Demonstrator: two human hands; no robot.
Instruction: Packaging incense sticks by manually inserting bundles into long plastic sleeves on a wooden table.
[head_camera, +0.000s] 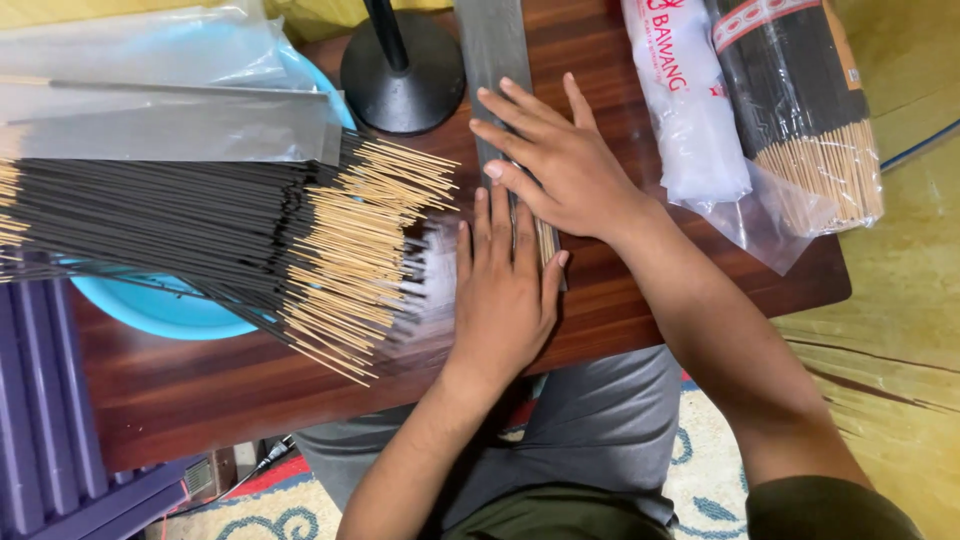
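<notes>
At far left a ribbed purple plastic panel (40, 400) stands beside the dark polished wooden table (200, 390). A large fanned pile of black incense sticks with bare pale bamboo ends (250, 240) lies across a round light-blue plastic basin (160, 310), with clear crinkled plastic sheets (150, 90) on top. A round black metal stand base (402, 75) sits behind it. My left hand (505, 295) lies flat, palm down, fingers extended, pressing a long narrow clear plastic sleeve of incense sticks (497, 60); it grips nothing. My right hand (560, 165) rests flat, fingers spread, on the same sleeve, just beyond the left hand and partly overlapping its fingertips. At right lie a white plastic packet (685, 110) and a wrapped bundle of dark incense sticks (810, 110).
</notes>
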